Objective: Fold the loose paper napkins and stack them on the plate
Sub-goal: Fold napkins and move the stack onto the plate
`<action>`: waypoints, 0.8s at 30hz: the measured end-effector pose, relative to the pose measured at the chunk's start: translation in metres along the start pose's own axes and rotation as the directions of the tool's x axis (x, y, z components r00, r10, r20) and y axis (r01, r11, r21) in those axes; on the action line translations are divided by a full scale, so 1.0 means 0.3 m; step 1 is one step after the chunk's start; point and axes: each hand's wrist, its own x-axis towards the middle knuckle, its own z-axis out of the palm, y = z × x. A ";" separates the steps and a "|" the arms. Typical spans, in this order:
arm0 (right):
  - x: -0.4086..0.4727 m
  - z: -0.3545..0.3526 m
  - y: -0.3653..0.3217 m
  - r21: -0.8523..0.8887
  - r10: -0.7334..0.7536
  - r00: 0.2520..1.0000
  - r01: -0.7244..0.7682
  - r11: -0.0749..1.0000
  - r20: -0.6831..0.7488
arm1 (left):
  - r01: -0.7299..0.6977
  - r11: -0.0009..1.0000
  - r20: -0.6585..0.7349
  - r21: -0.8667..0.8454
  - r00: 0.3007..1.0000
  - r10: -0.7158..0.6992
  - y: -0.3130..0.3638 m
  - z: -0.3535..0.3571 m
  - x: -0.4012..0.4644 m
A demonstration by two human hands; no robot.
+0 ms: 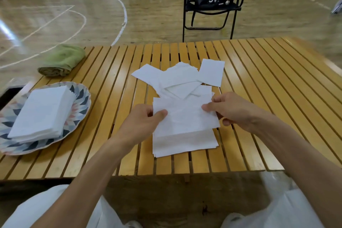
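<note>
Pinching napkin (185, 114) by its sides, left hand (146, 122), right hand (233, 111), mid-table (259, 98), stack (40, 113) on plate (81, 96) at left edge

Glossy wood table (259, 79) (paper napkins (185, 122))

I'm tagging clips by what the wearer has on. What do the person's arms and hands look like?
Both forearms are bare, with no sleeves in view. The left hand and right hand wear no gloves, rings or watch that can be seen. Light-coloured clothing covers the lap.
</note>
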 end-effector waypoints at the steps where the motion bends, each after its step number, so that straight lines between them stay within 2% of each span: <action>1: -0.002 -0.001 0.003 -0.052 0.005 1.000 -0.005 0.999 0.005 | 0.023 0.998 0.028 0.061 0.999 -0.024 0.003 -0.005 -0.004; 5: -0.006 -0.005 0.011 -0.250 0.025 0.999 -0.012 0.968 0.048 | 0.045 0.972 0.208 0.232 0.974 -0.095 0.000 -0.031 -0.014; 8: -0.005 -0.005 0.015 -0.332 0.042 0.996 -0.013 0.943 0.082 | 0.043 0.954 0.263 0.296 0.957 -0.125 -0.005 -0.036 -0.018; 14: -0.001 0.008 0.015 -0.375 0.070 0.989 -0.016 0.927 0.129 | 0.063 0.944 0.224 0.323 0.964 -0.141 -0.020 -0.042 -0.005; 21: 0.008 0.033 0.024 -0.455 0.060 0.993 -0.008 0.891 0.101 | 0.055 0.929 0.202 0.366 0.970 -0.137 -0.043 -0.025 0.009; 24: 0.008 0.038 0.024 -0.483 0.059 0.995 -0.014 0.875 0.079 | 0.049 0.911 0.151 0.410 0.981 -0.121 -0.052 -0.023 0.020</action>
